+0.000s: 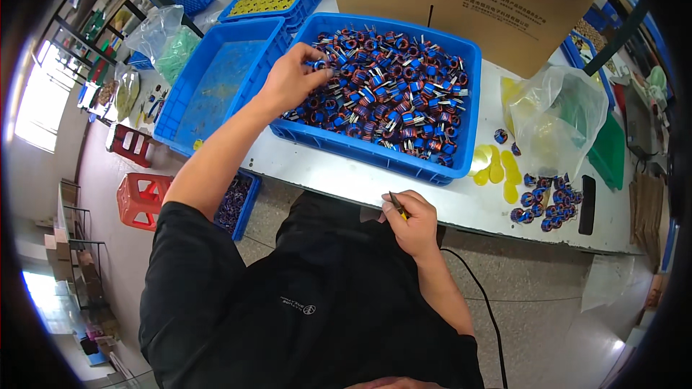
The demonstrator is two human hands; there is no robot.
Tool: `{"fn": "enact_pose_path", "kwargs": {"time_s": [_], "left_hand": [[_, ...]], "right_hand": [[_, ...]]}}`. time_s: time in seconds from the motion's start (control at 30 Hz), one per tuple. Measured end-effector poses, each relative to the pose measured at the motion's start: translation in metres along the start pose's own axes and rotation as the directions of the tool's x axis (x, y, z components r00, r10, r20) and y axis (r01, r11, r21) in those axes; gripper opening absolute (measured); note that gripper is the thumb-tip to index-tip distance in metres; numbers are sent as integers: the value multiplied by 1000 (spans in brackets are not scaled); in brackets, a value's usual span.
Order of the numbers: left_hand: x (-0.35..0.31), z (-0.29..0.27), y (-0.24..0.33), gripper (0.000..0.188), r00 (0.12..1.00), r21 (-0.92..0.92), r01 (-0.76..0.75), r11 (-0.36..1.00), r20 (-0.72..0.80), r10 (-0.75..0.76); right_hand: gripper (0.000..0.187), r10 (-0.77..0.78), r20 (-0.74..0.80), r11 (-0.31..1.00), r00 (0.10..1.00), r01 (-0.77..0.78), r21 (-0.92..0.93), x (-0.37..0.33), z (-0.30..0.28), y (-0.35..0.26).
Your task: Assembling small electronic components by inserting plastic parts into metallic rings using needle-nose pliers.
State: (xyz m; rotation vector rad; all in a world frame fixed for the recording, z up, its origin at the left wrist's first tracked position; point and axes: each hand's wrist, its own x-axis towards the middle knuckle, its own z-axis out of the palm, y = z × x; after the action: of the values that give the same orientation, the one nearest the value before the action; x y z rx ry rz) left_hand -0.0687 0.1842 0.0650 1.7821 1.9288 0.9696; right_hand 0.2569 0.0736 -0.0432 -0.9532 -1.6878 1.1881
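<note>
Over the left rim of the heaped blue crate (360, 154), the left hand (297, 75) is curled nearly closed, thumb and fingers seeming to pinch one blue-cored toroidal coil (318, 65); the fingers hide part of it, so how firm the grip is I cannot tell. More copper-wound toroidal coils (404, 94) with bare wire leads fill the crate beneath. In front of the crate, at the table edge, the right hand (412, 223) is closed round a slim, dark-tipped hand tool (405, 213) with yellow on its grip; its exact kind is unclear. To the crate's right lie yellow discs (496, 166), a clear plastic bag (566, 104) and, farther off, a loose cluster of coils (551, 205). Against the crate's left side sits a blue tray (216, 90); behind the crate stands a cardboard box (461, 7).

Judging by the hands, the step is picking a single coil from the heap, the tool kept ready. Drawing it out calls for a light, sure pinch on the core, freeing its leads from neighbouring ones without bending them.
</note>
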Motion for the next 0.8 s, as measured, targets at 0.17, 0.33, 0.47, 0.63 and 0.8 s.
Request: {"fn": "enact_pose_path", "kwargs": {"time_s": [0.17,0.33,0.47,0.63,0.8], "left_hand": [[-69,19,27,41,985,-544,103,833,175,-7],[-120,44,68,43,901,-758,409,508,423,-95],[-139,60,73,41,888,-819,443,366,457,-52],[-165,82,53,37,922,-752,254,608,379,84],[-188,88,40,36,929,-681,26,732,287,234]], "right_hand": [[17,159,48,983,986,-162,90,-6,-12,-2],[20,215,-61,976,975,-213,38,-19,-21,-25],[21,115,-163,979,980,-140,-148,-26,-21,-52],[22,17,-186,965,982,-64,-253,-42,2,-61],[23,57,-171,939,984,-111,-325,-55,18,-61]]}}
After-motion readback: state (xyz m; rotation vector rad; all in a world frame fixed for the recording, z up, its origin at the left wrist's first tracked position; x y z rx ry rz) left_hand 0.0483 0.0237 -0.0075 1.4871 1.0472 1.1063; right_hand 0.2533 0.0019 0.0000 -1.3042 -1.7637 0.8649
